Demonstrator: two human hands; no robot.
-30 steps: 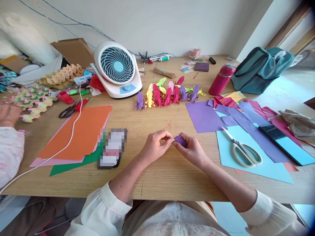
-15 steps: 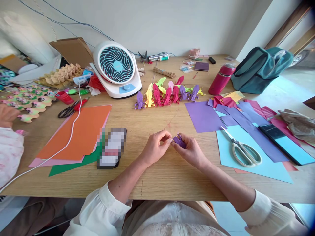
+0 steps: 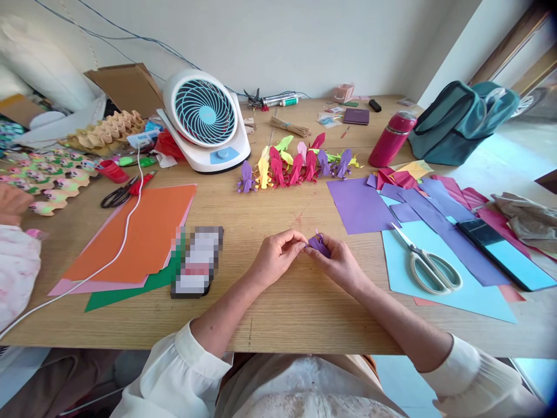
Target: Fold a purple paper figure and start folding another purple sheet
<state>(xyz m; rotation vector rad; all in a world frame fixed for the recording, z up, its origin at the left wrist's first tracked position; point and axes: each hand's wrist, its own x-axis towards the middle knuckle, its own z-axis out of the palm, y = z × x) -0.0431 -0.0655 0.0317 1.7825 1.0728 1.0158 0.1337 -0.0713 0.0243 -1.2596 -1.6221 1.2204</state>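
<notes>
So the purple folded paper piece [image 3: 319, 247] is over the near middle of the bench [image 3: 278, 203], held snug in the right hand's [image 3: 338, 264] grip. The left hand [image 3: 278, 258] has its grip pinched narrow right at the paper's edge, can't tell if it's actually got a corner. Progress-wise, there's a bunch of folded paper figures [image 3: 295, 169] further back in purple, yellow, red, pink and lime, and they look done to me. The one in hand seems partway, no clue how many folds are left. The purple sheet [image 3: 361, 203] near the scissors [image 3: 418, 253] and the orange sheet [image 3: 161, 226] look unfolded. Brands? Nothing legible: the fan's [image 3: 206, 116] hub mark is too small, and the phone [image 3: 198, 261] is pixelated.
</notes>
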